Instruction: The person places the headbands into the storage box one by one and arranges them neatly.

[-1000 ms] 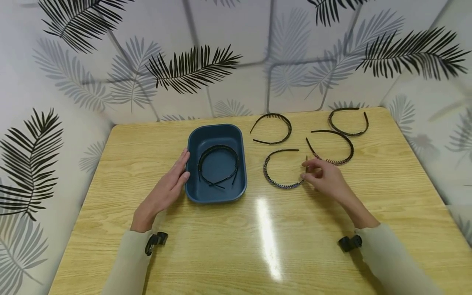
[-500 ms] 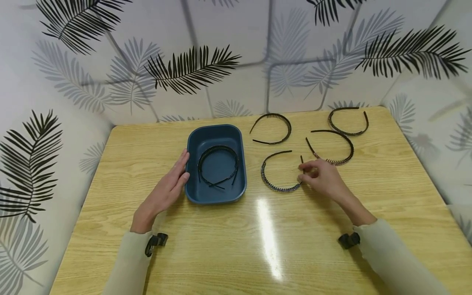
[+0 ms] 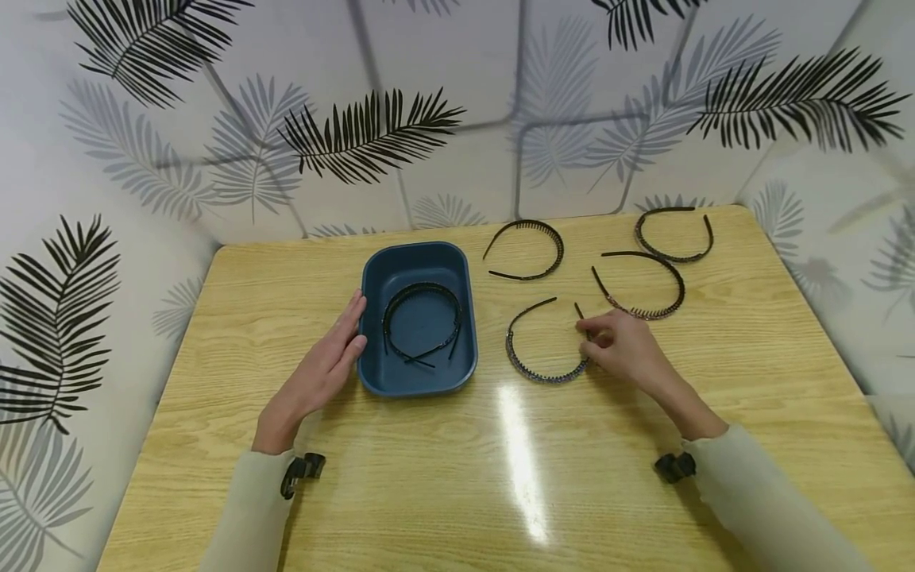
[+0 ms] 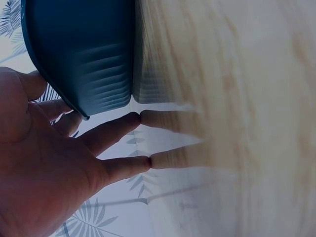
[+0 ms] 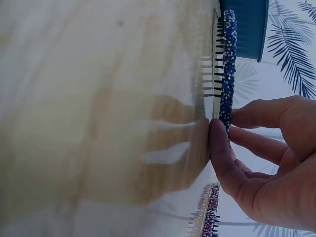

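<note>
My right hand (image 3: 629, 345) pinches one arm of a headband (image 3: 546, 376) between thumb and fingertips. In the right wrist view this headband (image 5: 228, 64) shows blue and silver glitter and a row of black comb teeth, standing close to the tabletop. My left hand (image 3: 322, 381) lies with straight fingers along the left side of a dark blue tray (image 3: 372, 373). From the left wrist, the tray's ribbed outer wall (image 4: 94, 59) is beside the thumb and fingers, and two fingertips of the left hand (image 4: 54, 153) meet the table. Dark headbands (image 3: 422, 287) lie overlapping inside the tray.
Behind the held headband lies a black toothed headband (image 3: 557, 246). To the right are a headband with pinkish glitter (image 3: 675, 294) and another dark headband (image 3: 675, 258), close together. The wooden table (image 3: 400, 492) ends at a wall (image 3: 457, 103) printed with leaves.
The headband in my right hand has turned and shifted slightly toward the front, its free end swinging left. My left hand and the tray have stayed put.
</note>
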### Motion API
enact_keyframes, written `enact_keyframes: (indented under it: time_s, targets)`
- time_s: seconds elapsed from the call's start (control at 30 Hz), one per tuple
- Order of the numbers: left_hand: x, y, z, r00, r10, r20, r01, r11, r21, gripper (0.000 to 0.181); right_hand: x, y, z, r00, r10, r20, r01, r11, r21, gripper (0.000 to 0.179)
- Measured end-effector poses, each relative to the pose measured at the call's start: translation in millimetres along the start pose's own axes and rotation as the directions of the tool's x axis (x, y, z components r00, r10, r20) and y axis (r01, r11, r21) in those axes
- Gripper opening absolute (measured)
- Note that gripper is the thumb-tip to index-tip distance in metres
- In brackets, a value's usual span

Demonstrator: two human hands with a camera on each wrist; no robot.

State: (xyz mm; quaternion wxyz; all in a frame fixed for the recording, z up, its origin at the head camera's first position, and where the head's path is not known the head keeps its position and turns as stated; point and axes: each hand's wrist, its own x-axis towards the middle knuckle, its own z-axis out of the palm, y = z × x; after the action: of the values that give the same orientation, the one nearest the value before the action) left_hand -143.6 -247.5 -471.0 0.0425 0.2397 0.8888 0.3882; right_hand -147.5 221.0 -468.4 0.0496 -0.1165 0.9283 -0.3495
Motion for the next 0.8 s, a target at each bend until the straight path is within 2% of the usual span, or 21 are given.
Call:
enact_keyframes:
  time_s: [0.33,0.43,0.53,0.6,0.73,0.8]
  targets:
    - [0.0,-0.1,0.2,1.000,-0.006,0.002,0.006,1.000,-0.001,0.059,1.0,3,-5,0.999,0.046,0.010,-0.047,0.998,0.047,0.034]
    - [0.5,0.4,-0.1,1.000,-0.005,0.004,0.005,1.000,0.003,0.059,-1.9,5,-7,0.998,0.048,0.037,-0.053,0.987,0.149,0.034]
    - [0.5,0.8,-0.2,1.000,-0.004,0.007,0.004,1.000,0.005,0.059,-5.0,8,-9,0.995,0.069,0.077,-0.090,0.946,0.313,0.036]
    - [0.5,0.4,-0.4,1.000,-0.002,0.007,0.002,1.000,0.007,0.059,-6.5,10,-11,0.989,0.088,0.117,-0.131,0.889,0.438,0.038]
    - [0.1,-0.6,-0.2,1.000,0.000,0.000,0.000,1.000,0.004,0.058,-6.6,13,-12,0.986,0.080,0.143,-0.148,0.815,0.561,0.041]
    - [-0.1,-0.7,-0.2,1.000,-0.001,-0.001,0.001,1.000,0.000,0.058,-6.8,14,-12,0.988,0.077,0.130,-0.140,0.793,0.593,0.041]
